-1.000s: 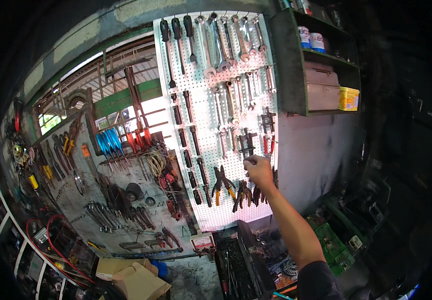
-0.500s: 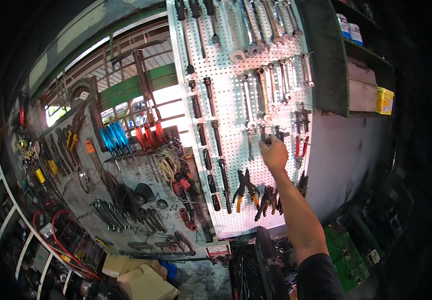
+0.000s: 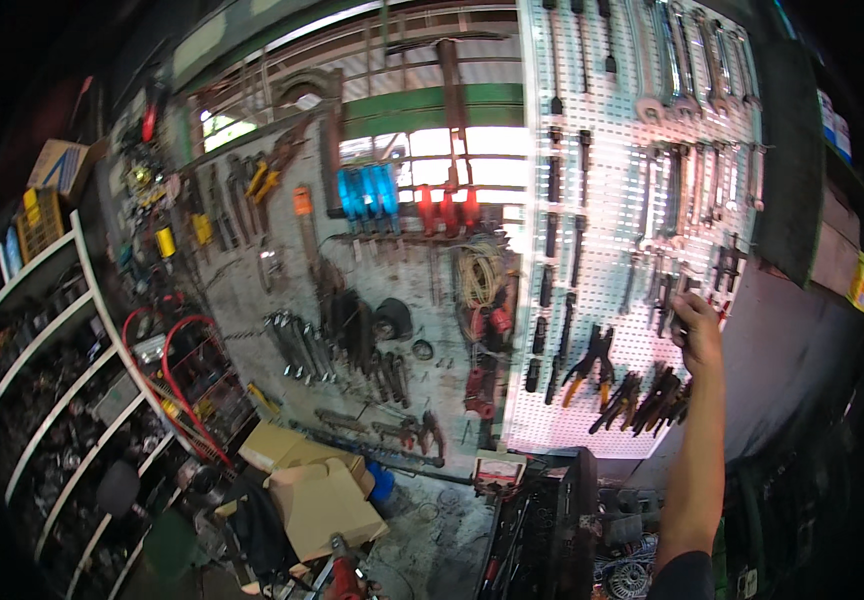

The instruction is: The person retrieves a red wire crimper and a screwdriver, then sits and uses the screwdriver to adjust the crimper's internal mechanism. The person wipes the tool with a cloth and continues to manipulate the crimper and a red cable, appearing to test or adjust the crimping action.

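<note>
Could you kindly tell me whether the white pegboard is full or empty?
Partly filled: wrenches and yellow-handled pliers hang on the white pegboard, while bare perforated stretches show between them.

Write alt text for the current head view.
Bare right hand raised at a white perforated board hung with silver wrenches and yellow-handled black pliers. Left of the board: blue-handled tools and a barred window.

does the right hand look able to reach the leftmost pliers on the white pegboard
Probably yes: the leftmost pliers hang lower and to the left of the right hand, on the same white pegboard, and nothing visible stands in front of them. Whether that hand holds anything is unclear.
</note>
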`<state>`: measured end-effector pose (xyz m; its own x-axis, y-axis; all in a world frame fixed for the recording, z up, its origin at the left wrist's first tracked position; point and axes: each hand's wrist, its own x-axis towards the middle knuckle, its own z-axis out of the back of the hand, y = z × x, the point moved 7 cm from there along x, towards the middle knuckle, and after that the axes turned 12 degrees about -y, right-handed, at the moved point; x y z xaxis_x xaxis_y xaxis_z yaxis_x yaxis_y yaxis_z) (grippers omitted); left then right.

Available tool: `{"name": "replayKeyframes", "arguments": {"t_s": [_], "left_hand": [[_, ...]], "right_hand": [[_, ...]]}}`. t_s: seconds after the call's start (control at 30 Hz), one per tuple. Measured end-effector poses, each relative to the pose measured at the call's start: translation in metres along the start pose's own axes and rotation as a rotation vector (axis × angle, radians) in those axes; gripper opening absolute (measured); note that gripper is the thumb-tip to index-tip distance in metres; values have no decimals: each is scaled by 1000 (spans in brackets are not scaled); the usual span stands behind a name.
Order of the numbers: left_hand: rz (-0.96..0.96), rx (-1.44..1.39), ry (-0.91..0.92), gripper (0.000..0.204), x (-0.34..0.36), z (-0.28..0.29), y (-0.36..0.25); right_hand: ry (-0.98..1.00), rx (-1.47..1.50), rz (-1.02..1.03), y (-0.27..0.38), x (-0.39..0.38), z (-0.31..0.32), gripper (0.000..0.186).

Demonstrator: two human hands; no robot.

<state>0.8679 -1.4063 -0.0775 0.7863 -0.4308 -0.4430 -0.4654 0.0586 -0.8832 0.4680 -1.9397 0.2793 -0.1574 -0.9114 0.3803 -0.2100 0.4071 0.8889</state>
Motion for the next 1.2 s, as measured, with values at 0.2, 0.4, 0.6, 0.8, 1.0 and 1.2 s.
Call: {"name": "replayKeyframes", "arguments": {"t_s": [0.2, 0.4, 0.6, 0.8, 1.0, 1.2], "left_hand": [[-38, -56, 92, 30, -11, -21, -40], [-19, -272, 349, 44, -18, -50, -72], [-1, -379, 396, 42, -28, -52, -85], [18, -422, 345, 34, -42, -40, -79], [-28, -439, 392, 33, -47, -32, -76], [-64, -344, 271, 34, -48, -25, -65]], "right_hand": [[82, -102, -11, -3, -116, -21, 15], [570, -5, -700, -100, -417, -101, 14], [853, -88, -691, -96, -537, -135, 16], [752, -52, -672, -115, -555, -149, 20], [675, -7, -677, -116, -570, -153, 18], [566, 29, -623, -121, -580, -155, 15]]}}
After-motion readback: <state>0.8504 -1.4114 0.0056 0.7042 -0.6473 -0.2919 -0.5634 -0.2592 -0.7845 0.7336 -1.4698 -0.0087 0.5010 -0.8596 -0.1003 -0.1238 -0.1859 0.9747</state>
